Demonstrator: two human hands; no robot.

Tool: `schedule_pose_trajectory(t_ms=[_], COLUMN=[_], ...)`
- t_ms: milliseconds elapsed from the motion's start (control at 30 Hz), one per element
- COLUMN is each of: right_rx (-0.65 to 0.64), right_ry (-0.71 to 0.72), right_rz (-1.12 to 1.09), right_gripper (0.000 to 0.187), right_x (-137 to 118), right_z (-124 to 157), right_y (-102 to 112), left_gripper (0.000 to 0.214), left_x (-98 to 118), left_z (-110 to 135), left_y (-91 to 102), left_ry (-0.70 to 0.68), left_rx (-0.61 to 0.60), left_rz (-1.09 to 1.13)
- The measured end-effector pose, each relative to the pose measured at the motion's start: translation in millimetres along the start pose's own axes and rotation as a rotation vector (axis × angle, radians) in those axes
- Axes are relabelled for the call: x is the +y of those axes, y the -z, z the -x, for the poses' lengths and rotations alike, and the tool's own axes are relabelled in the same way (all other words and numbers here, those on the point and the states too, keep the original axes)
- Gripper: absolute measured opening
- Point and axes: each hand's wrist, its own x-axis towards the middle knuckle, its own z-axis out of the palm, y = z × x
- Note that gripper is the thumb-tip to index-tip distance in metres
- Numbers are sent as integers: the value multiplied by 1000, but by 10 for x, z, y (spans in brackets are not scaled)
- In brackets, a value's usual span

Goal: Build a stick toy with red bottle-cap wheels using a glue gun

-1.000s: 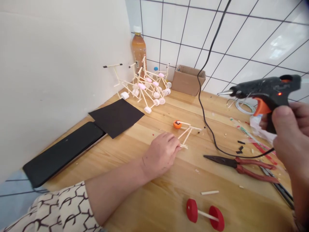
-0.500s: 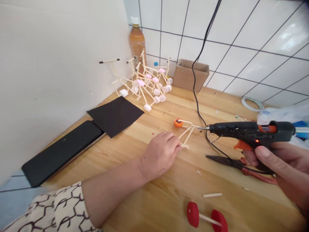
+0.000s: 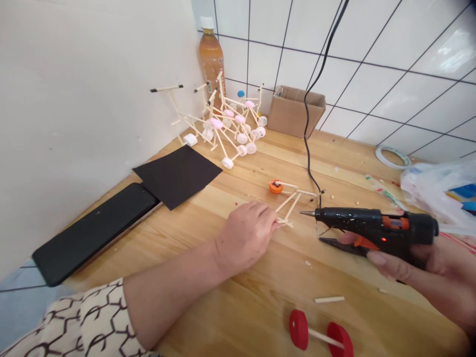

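While in right hand (image 3: 435, 267), glue gun (image 3: 372, 221)

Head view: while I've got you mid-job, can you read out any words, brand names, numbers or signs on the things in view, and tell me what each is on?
No word, brand or number can be read.
Orange drink bottle: label too blurred to read.
Black hot glue gun: no legible marking.
Plastic bag: coloured print too blurred to read.
Cardboard box: no legible text.
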Motion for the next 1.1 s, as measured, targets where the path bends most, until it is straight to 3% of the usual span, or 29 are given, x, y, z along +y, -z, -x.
schedule_pose_trajectory(t_ms=[100,200,333,600,833,1100], right_rx=[-198,-234,-285,-291,-371,-365], right_ry=[-108,-175,-130,-51,-82,-52], right_rz=[-137,-202,-163,6,-63,-41], right_gripper=[35,40,40,47,48,43], right_x=[60,84,27,17,-10,-41], right_z=[13,47,88,111,108,98], right_y=[-21,-59,-100,-93,-122,-143], left_gripper=[20,21,24,23,24,23], left_x=[0,-1,-6,-25,-39,-47], left_z=[1,1,4,20,20,27], left_y=[-7,-14,-13,-12,-21,-30], left_ry=[10,12,1,-29,-45,-47], left_rx=[-19,-40,-52,-38,-12,-15], left_rz=[-7,-13,-6,15,6,4])
